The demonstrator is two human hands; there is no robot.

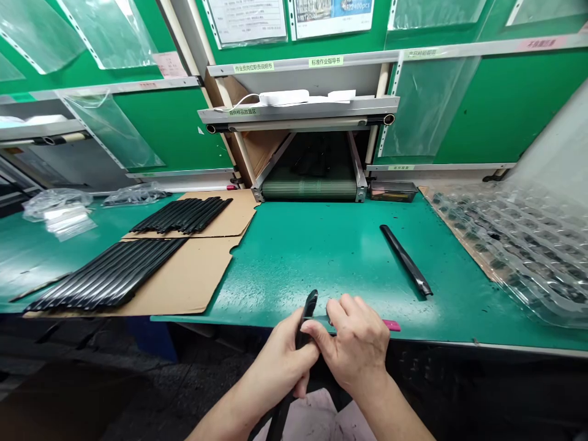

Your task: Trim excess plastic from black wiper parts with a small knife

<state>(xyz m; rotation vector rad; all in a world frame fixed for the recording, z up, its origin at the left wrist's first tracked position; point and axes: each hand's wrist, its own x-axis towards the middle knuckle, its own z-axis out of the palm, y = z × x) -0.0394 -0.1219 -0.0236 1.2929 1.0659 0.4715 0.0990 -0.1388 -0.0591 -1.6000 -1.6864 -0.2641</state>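
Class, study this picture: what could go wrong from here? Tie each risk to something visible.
1. The thumb of the right hand sits close to where the pink-handled tool meets the black strip in the left hand; if the tool is sharp, a slip might cut a finger.
2. The nearer row of strips lies near the table's front edge, so a bump could knock some off.

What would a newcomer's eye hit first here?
Front center: the left hand gripping a long black strip, the right hand holding a pink-ended tool. Next, rows of similar black strips on cardboard at left, and clear molded plastic trays at right.
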